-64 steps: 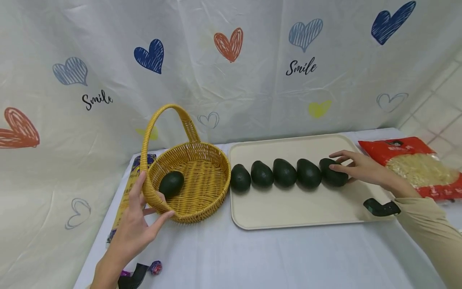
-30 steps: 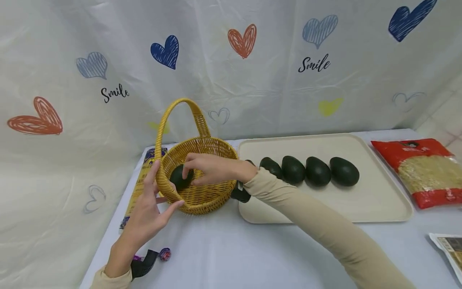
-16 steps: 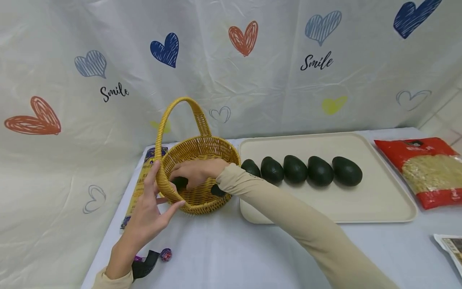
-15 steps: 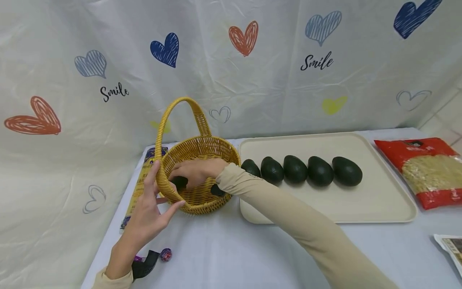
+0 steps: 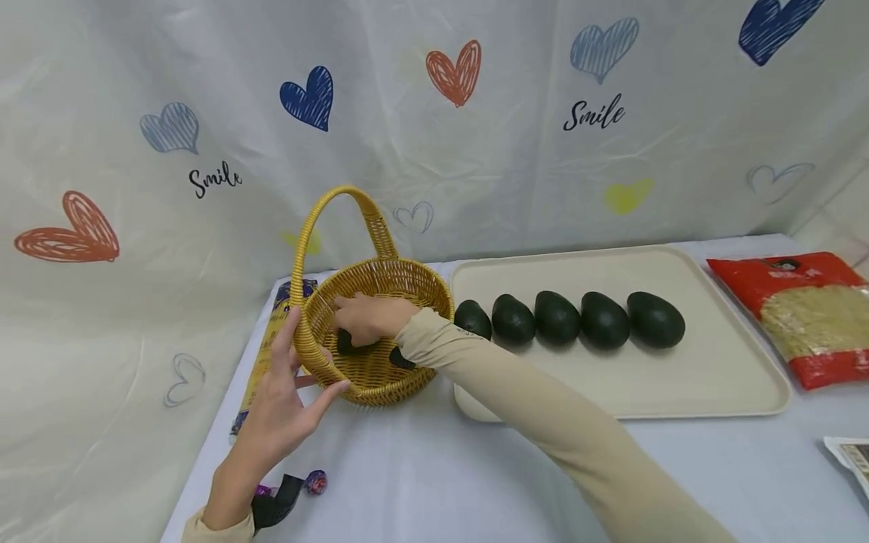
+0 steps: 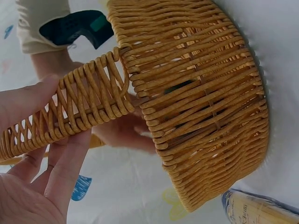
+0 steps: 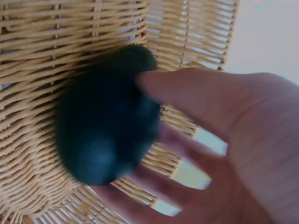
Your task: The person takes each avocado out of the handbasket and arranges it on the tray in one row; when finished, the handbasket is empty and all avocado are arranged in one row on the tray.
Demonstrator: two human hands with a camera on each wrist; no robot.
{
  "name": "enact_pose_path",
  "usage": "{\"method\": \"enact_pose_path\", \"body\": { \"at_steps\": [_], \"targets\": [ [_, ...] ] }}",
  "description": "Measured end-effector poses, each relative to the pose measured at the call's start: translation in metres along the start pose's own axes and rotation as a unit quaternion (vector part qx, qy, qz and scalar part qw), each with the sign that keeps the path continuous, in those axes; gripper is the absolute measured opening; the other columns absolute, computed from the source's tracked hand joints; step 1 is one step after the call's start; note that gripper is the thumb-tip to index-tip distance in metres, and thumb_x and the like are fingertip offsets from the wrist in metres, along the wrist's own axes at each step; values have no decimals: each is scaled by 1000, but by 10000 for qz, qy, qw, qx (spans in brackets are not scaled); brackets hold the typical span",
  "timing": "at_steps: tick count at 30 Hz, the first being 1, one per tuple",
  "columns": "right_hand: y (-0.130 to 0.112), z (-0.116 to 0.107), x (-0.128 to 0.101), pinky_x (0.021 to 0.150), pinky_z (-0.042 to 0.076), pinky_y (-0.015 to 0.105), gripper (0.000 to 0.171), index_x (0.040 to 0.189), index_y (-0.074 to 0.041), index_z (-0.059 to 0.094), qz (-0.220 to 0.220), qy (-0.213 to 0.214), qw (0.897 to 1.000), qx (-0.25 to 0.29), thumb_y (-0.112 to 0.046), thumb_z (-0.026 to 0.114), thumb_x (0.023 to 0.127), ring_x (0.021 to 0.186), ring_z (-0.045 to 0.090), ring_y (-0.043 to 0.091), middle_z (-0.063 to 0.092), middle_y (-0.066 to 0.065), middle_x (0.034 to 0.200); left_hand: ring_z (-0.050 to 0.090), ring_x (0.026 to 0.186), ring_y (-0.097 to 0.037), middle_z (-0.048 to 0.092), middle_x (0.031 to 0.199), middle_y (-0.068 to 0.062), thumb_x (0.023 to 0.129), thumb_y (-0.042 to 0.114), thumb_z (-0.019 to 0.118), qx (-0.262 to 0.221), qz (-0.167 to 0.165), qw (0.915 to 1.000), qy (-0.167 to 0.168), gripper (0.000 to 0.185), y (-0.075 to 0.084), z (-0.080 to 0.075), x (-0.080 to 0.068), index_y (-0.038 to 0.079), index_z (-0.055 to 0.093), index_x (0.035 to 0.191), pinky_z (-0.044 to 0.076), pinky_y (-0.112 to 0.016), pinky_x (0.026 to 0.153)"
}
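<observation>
A woven yellow basket (image 5: pixel 407 275) with an arched handle stands left of a beige tray (image 5: pixel 679 392). My left hand (image 5: pixel 299 377) grips the basket's near rim at the handle's base, thumb outside and fingers (image 6: pixel 70 158) along the weave. My right hand (image 5: pixel 360 317) reaches across into the basket. Its fingers (image 7: pixel 187 172) and thumb curl round a dark green avocado (image 7: pixel 107 116) that lies on the basket floor (image 7: pixel 70 28). In the head view the hand mostly hides that avocado (image 5: pixel 348 345). Several more avocados (image 5: pixel 557 317) sit in a row on the tray.
A red bag of pale noodles (image 5: pixel 808 317) lies at the right table edge, with a printed paper (image 5: pixel 852 460) in front of it. A yellow packet (image 5: pixel 261 362) lies beside the basket's left side. A small purple wrapper (image 5: pixel 315 481) sits near my left wrist. A heart-print curtain hangs behind.
My right hand left the tray's rightmost avocado, crossed to the basket, and closed round the avocado inside. My left hand stayed on the rim.
</observation>
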State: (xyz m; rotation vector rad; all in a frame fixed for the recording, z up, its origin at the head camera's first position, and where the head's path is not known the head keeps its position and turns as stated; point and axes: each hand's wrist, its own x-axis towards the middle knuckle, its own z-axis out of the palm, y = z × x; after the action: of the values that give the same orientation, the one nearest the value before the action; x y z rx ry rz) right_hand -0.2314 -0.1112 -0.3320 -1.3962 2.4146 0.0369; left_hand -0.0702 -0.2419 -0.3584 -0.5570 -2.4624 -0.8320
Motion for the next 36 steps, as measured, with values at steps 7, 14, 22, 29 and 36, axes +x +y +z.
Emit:
{"method": "enact_pose_path", "body": {
  "at_steps": [7,14,22,29,36],
  "targets": [
    [13,1,-12,108,48,30,53,148,-21,61,-9,-1038,9932,520,-23,78,97,134,53,15,55,0,151,74,99,-37,64,116,-25,68,-14,92,104,-110,9999,5,134,0,1,0,8,5,167,66,-41,69],
    [35,-14,-44,93,59,36,53,148,-25,59,-395,-241,9908,1274,-30,76,98,129,55,17,55,-1,149,74,95,-33,65,103,-15,66,-14,93,120,-151,9998,-43,136,1,2,0,10,4,167,66,-39,70],
    [81,-24,-164,103,52,39,53,144,-17,63,-993,1869,9594,1862,-27,80,95,124,59,20,62,2,144,72,91,-27,63,97,-9,65,-16,93,15,103,9999,49,135,1,2,1,6,5,166,66,-30,70],
    [149,23,-282,99,53,48,56,146,-23,61,914,2817,9261,2336,-26,82,93,122,60,26,62,1,142,72,89,-27,63,97,-8,66,-18,92,-3,209,9998,76,133,-1,2,-1,4,5,165,61,-17,74],
    [206,74,-381,63,47,33,63,150,-14,54,3092,2909,8820,2045,-32,79,95,98,63,40,55,31,136,72,93,-31,63,102,-13,66,-18,92,7,175,9998,96,134,2,2,0,4,5,166,63,-21,74]
  ]
}}
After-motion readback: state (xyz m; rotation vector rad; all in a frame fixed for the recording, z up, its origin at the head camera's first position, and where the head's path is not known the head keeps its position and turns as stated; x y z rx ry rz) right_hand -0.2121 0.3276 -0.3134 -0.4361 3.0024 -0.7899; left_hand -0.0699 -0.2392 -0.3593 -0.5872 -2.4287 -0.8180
